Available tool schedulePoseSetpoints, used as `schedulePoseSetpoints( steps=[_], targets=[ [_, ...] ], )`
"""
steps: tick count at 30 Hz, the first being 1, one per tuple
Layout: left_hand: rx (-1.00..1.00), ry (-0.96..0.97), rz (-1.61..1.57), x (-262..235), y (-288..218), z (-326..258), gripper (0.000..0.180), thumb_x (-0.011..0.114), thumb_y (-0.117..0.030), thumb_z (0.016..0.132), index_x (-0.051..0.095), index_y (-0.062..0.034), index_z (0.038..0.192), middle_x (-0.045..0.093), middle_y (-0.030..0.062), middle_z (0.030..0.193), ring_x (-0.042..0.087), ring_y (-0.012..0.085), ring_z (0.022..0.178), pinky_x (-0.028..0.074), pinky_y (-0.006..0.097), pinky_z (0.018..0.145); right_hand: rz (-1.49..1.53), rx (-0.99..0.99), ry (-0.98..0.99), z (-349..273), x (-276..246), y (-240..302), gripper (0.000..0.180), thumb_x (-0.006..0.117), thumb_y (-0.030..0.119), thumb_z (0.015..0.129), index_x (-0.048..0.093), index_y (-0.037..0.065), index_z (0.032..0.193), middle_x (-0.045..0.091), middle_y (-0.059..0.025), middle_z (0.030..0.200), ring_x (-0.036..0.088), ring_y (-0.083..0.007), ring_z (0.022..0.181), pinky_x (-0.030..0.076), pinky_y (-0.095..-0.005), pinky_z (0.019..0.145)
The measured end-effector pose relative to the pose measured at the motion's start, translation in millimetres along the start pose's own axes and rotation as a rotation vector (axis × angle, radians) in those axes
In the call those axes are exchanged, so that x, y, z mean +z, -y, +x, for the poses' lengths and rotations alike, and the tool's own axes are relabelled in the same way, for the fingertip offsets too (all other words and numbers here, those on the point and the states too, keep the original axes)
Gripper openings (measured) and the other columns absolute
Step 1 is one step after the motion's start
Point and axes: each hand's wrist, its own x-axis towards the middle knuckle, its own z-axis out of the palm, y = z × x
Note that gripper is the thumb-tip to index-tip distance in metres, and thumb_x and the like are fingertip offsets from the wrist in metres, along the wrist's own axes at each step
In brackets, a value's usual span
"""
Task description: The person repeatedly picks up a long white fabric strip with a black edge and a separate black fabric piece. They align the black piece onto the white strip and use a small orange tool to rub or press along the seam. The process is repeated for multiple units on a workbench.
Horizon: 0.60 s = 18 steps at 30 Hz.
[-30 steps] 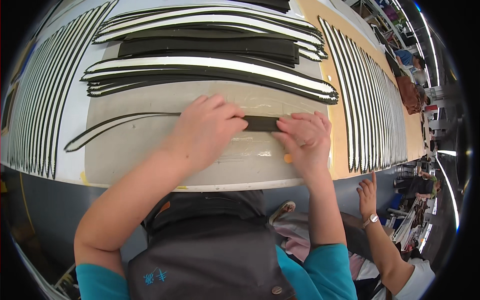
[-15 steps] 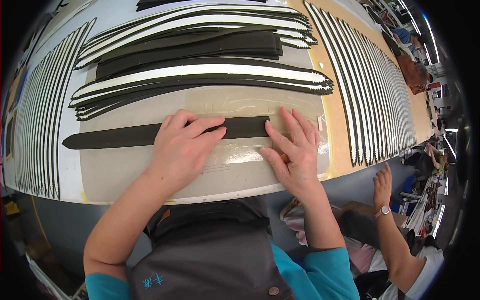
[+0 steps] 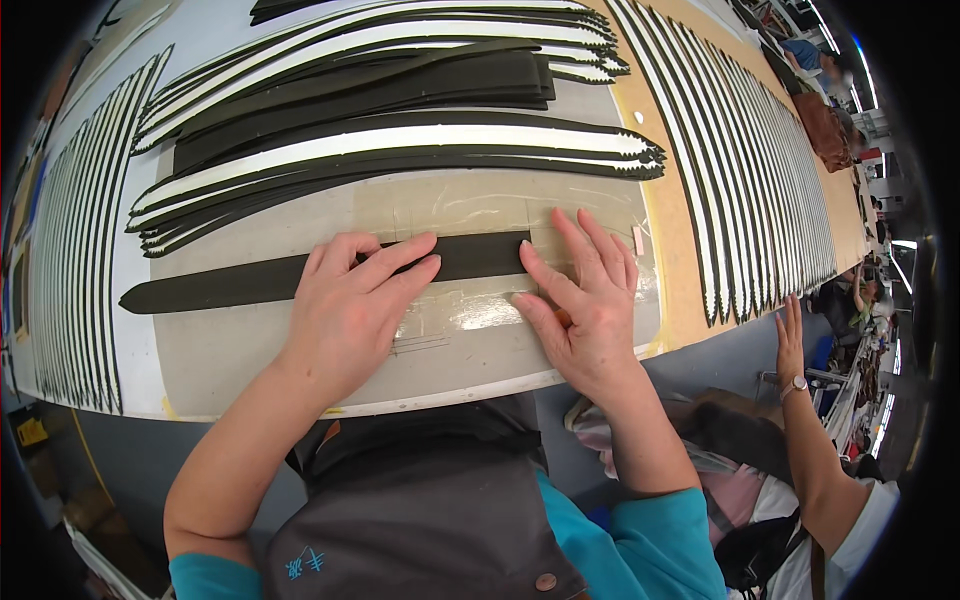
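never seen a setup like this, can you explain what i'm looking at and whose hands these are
There is no machine here: the bare left hand and bare right hand belong to the person wearing the camera. It is a wide fisheye camera on the head, looking down, so straight edges bend.

A long, flat black strip lies across a grey-beige sheet. The left hand rests over its middle; the right hand's fingers are at its right end. Neither hand lifts it.

Beyond lies a bundle of long black-and-white strips, with rows of similar strips at left and right. Another person's hand shows at lower right.
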Motion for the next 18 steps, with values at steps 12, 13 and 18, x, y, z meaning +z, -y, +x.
schedulePoseSetpoints(
  steps=[12, 13, 18],
  targets=[
    [-0.027, -0.014, -0.02, 0, -5, -4, 0.04, 0.069, -0.002, 0.083, 0.073, -0.0105, 0.123, 0.067, -0.0009, 0.136, 0.056, 0.0294, 0.107, 0.047, 0.041, 0.094, -0.028, -0.082, 0.071, 5, -6, 4, 0.044, 0.083, 0.022, 0.083, 0.074, 0.006, 0.123, 0.061, -0.0083, 0.146, 0.046, -0.0348, 0.143, 0.029, -0.0524, 0.118],
    [-0.032, -0.011, -0.025, 0, -5, -5, 0.041, 0.069, -0.002, 0.083, 0.073, -0.0104, 0.123, 0.067, -0.0008, 0.136, 0.056, 0.0295, 0.107, 0.047, 0.041, 0.094, -0.056, -0.105, 0.095, 7, -9, 5, 0.044, 0.083, 0.022, 0.082, 0.074, 0.006, 0.122, 0.062, -0.0076, 0.145, 0.047, -0.0337, 0.143, 0.029, -0.0529, 0.118],
    [-0.041, 0.004, -0.027, -1, -5, -8, 0.043, 0.07, -0.003, 0.083, 0.072, -0.0118, 0.125, 0.066, -0.0002, 0.136, 0.057, 0.0296, 0.109, 0.046, 0.042, 0.098, -0.156, -0.167, 0.201, 21, -25, 10, 0.047, 0.084, 0.021, 0.079, 0.073, 0.004, 0.12, 0.064, -0.0055, 0.141, 0.052, -0.0297, 0.139, 0.031, -0.0547, 0.118]
  ],
)
